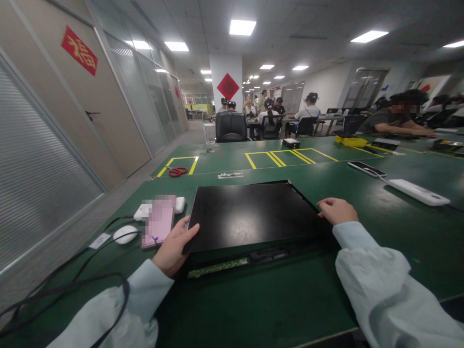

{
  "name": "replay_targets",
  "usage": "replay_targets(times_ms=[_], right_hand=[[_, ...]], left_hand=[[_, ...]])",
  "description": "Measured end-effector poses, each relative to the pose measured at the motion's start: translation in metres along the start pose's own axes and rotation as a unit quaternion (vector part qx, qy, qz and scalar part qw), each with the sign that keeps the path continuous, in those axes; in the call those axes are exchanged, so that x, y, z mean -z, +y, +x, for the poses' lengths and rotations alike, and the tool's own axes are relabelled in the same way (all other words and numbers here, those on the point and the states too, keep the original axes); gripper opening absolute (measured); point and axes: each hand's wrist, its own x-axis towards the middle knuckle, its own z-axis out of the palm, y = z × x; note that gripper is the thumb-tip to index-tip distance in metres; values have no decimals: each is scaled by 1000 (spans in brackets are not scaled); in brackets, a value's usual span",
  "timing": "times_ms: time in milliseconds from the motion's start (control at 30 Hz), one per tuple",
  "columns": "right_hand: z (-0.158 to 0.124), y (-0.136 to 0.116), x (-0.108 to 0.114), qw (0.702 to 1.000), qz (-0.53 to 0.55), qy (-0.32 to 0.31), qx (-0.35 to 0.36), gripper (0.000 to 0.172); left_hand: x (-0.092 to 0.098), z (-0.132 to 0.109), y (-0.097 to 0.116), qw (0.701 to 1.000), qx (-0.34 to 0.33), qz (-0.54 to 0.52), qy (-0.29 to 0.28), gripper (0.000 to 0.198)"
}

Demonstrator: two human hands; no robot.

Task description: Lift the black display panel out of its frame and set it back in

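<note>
Held the black panel (250,212) by its left edge in the left hand (177,244), with thumb laid over the upper face near the close left corner and the other fingers tucked behind or beneath, partly hidden; found the panel to the right of those fingers, stretching crosswise toward the right hand (339,211); saw the right fingers curled in narrow at the opposite edge, with the panel to their left; could not tell a grip on the panel there from a grip on the rim of the dark casing (271,254) underneath; judged the left hand the nearer, being plainly in contact; saw the panel's long axis run from hand to hand, with the face turned upward (a pale sheen in its middle) and the short edges toward left and right; placed it above the casing, over the green table (253,309), with a strip of circuit board (217,268) showing past the near edge; noted a pink flat object (163,222) just beside the left hand, and a white mouse (125,235) farther left.
</note>
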Motion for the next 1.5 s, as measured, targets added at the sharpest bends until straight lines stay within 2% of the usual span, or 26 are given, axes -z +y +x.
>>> replay_targets(times_ms=[167,467,767,1300,1500], right_hand=[[1,2,-1,1000,2,-13,-5,38],[1,1,1,1000,1,-22,-4,34],[2,2,0,1000,5,-16,7,32],[3,3,-1,1000,-9,-30,2,31],[4,5,-1,1000,-2,-17,10,28]], left_hand=[[2,1,-1,1000,-6,11,0,65],[2,2,-3,1000,-19,2,0,59],[-8,-2,2,1000,-11,-22,14,63],[-11,-3,0,999,-26,-35,4,59],[-8,-2,-2,999,-48,-22,-11,61]])
